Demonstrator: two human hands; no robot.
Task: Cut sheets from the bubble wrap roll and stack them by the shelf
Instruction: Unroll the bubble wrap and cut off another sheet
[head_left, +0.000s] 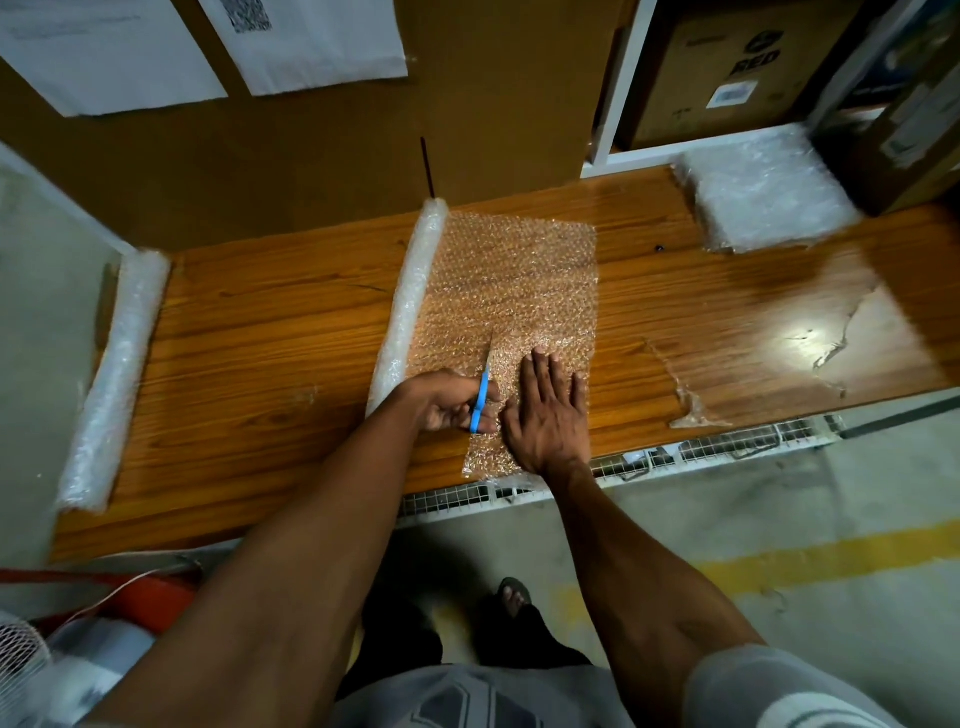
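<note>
1. the left hand (457, 408) grips the blue scissors (480, 397), fingers curled round the handles, low in the middle of the frame.
2. the right hand (550, 410) lies flat, fingers straight, on the bubble wrap sheet (514, 280) beside the cut. press firmly there.
3. cut straight up, close beside the roll (413, 301).
4. the stack (763, 200) waits at the upper right by the shelf (618, 104).

Glossy wood-grain table (270, 332), clear bubbly plastic wrap (519, 270), blue plastic scissors (480, 400).
</note>
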